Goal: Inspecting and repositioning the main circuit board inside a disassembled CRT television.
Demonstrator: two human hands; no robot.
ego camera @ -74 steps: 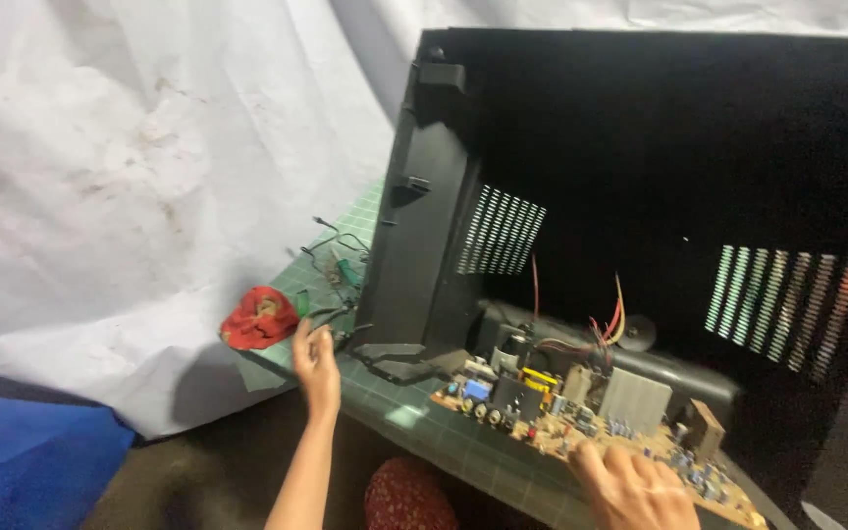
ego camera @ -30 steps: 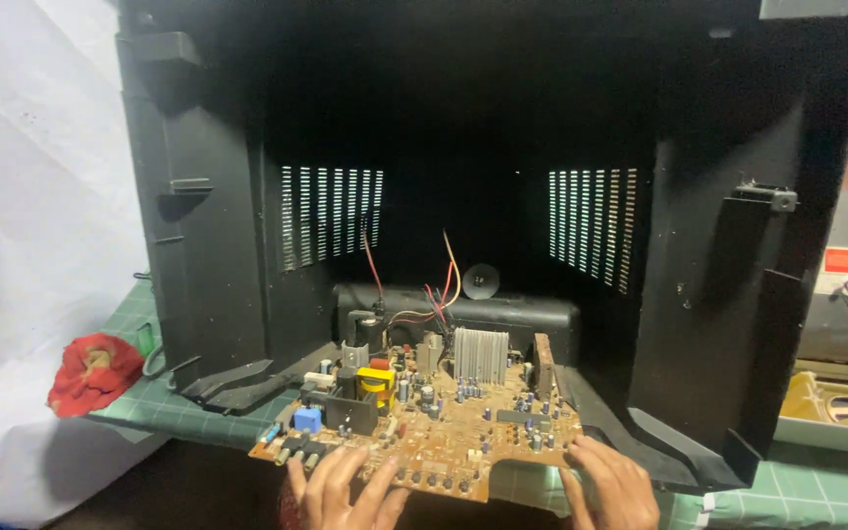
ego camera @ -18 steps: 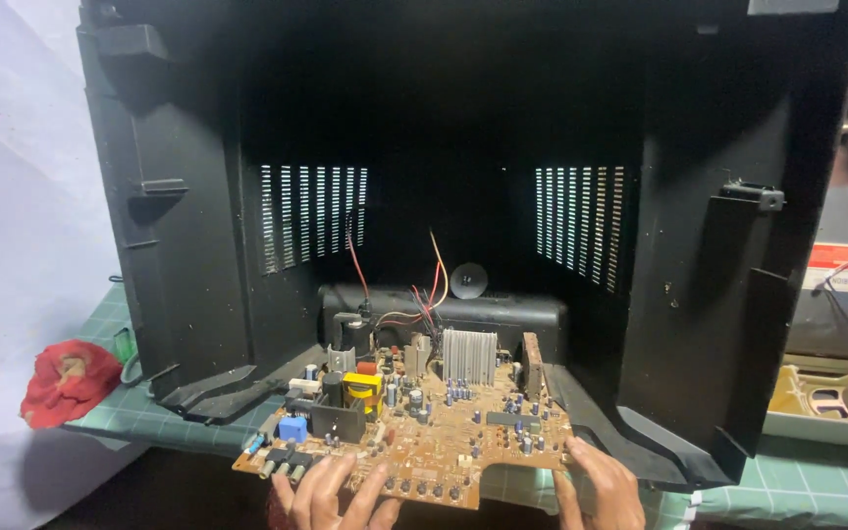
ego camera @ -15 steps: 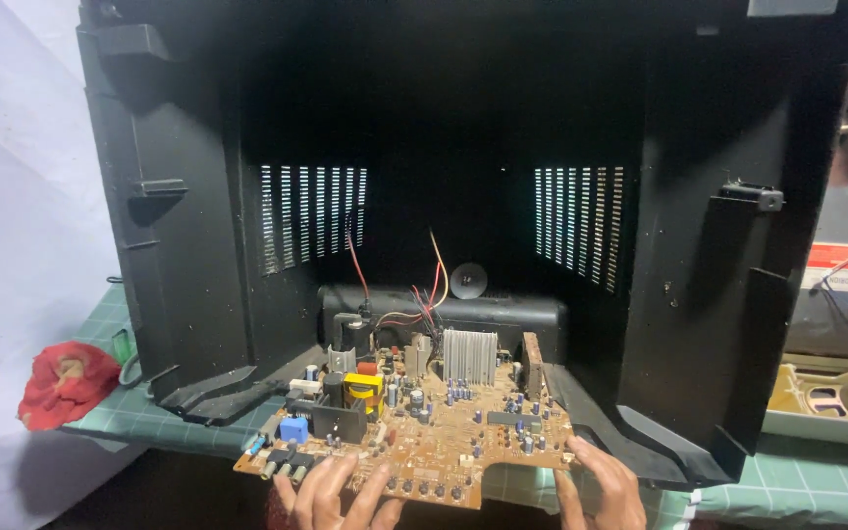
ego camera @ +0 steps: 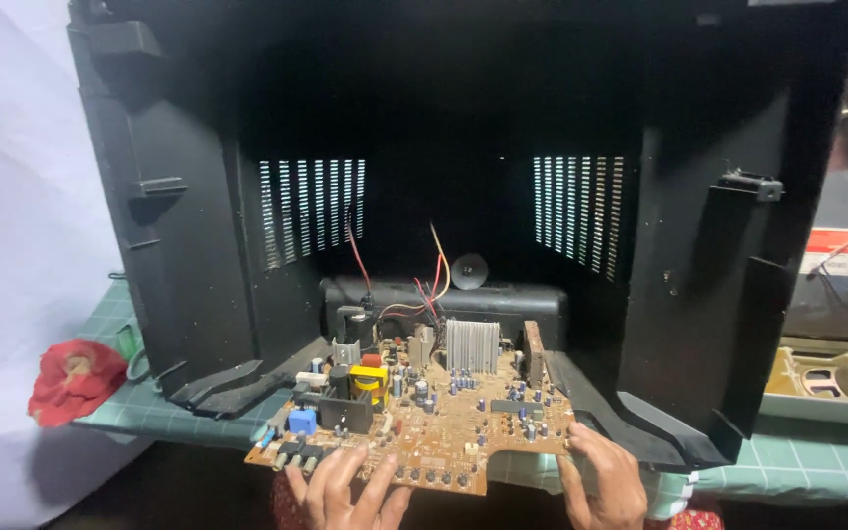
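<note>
A big black plastic television back shell (ego camera: 198,245) fills most of the view, open toward the camera, with slotted vent grilles glowing pale on its left and right rear walls and a dark hollow between them. It stands on a green cutting mat with a grid (ego camera: 807,471) that covers the bench edge; a white sheet (ego camera: 12,196) hangs on the left behind it. Low in the mouth of the shell lies the brown circuit board (ego camera: 424,412), its near edge jutting out past the bench toward the person, its far end reaching back under a black box-shaped part at the floor of the shell. On the board stand a ribbed silver heat sink (ego camera: 470,345), a yellow-topped transformer block (ego camera: 369,378) and a small blue component (ego camera: 301,420); thin red and orange wires (ego camera: 434,275) rise from it into the shell. At the right edge sits a beige tray-like part (ego camera: 836,378) on a neighbouring unit. On the left of the mat lies a crumpled red cloth (ego camera: 76,378). The left hand (ego camera: 345,491) is at the near left edge of the board, fingers spread and curled up over the rim, gripping it. The right hand (ego camera: 606,481) grips the near right corner likewise, fingers loosely bent around the edge, thumb side on top.
</note>
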